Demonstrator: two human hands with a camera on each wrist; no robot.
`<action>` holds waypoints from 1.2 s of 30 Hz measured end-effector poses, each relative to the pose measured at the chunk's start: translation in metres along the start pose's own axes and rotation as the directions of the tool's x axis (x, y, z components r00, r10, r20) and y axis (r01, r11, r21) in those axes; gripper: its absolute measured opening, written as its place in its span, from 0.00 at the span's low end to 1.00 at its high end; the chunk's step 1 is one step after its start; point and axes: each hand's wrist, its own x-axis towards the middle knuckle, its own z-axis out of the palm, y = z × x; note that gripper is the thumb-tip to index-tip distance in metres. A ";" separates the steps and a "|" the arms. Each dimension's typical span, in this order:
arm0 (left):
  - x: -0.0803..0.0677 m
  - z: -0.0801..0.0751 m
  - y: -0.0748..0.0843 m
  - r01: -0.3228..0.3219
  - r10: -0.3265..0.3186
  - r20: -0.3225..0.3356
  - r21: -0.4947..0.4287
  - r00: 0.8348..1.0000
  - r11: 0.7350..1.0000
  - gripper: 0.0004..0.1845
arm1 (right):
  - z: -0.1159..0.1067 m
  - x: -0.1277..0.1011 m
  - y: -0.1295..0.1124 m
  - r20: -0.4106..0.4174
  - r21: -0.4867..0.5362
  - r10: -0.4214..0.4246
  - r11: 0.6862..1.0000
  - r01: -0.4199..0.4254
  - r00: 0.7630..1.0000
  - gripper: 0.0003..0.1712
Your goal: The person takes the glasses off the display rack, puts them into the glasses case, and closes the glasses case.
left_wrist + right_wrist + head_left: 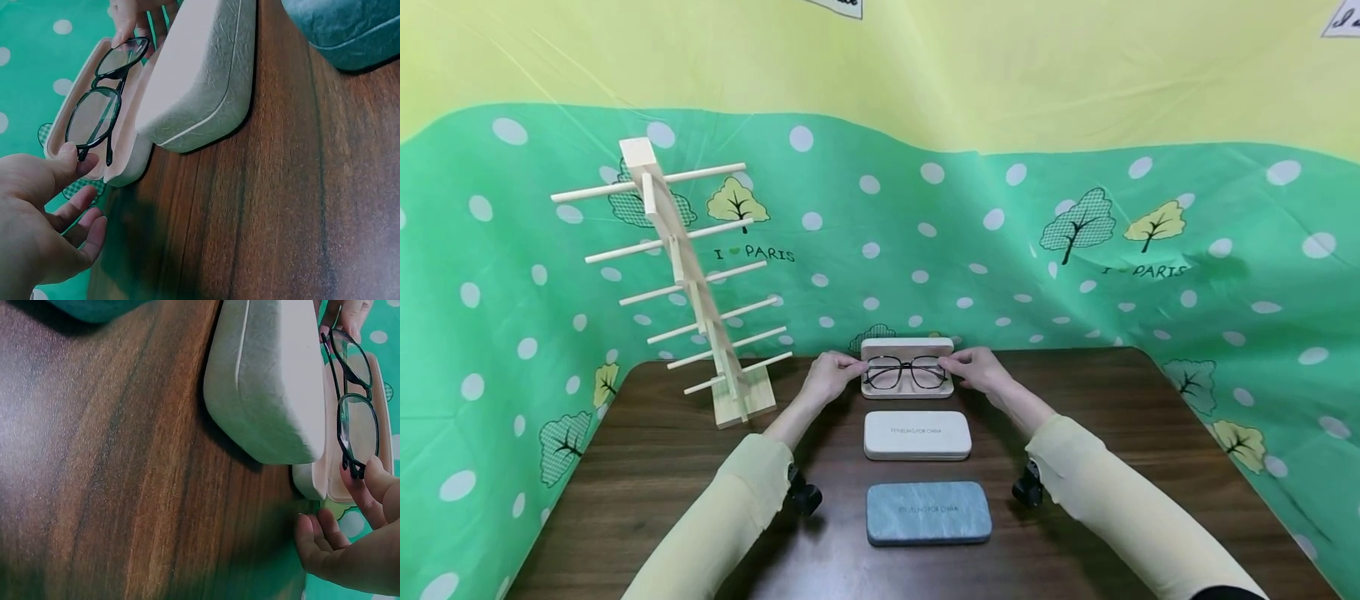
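Item: glasses [906, 372], black frame, folded, lying in the open case [907, 389] at the far edge of the table [662, 450]. I hold them at both ends. My left hand [829, 377] has thumb and forefinger pinched on the left corner of the frame, the other fingers loosely curled and spread below. My right hand [979, 372] pinches the right corner the same way. Gripping at the two hinges keeps my fingertips off the lenses and the frame level, I judge.

Item: open case, cream, lid standing up behind the glasses, so the tray is reachable from the front.

Item: closed cream case [917, 434], just nearer me than the open one, apart from it.

Item: closed grey-blue case [928, 512], nearest me, in line with the other two. The row down the middle puts each within reach of both hands.

Item: wooden rack [688, 283], left of the cases, rungs bare, leaning back on its base.

Item: green spotted cloth [1075, 250], backdrop behind and round the table.
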 end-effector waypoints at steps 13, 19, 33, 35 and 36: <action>0.011 0.009 -0.007 -0.008 0.010 -0.018 0.077 1.000 0.997 0.11 | 0.004 0.012 0.004 -0.026 -0.067 0.003 0.998 -0.004 1.000 0.20; 0.012 0.011 -0.006 -0.003 0.006 -0.023 0.098 1.000 0.995 0.11 | 0.003 0.014 0.006 -0.007 -0.108 -0.003 0.994 0.002 1.000 0.20; 0.011 0.011 -0.007 -0.023 0.030 -0.073 0.100 0.997 0.995 0.08 | 0.001 0.014 0.010 -0.011 -0.136 -0.046 0.990 0.044 0.999 0.18; 0.010 0.011 -0.007 -0.017 0.025 -0.081 0.100 0.996 0.995 0.08 | 0.002 0.014 0.011 -0.011 -0.131 -0.047 0.990 0.045 0.999 0.18; 0.011 0.012 -0.007 -0.016 0.024 -0.084 0.100 0.996 0.995 0.08 | 0.001 0.014 0.011 -0.012 -0.128 -0.045 0.991 0.043 0.999 0.18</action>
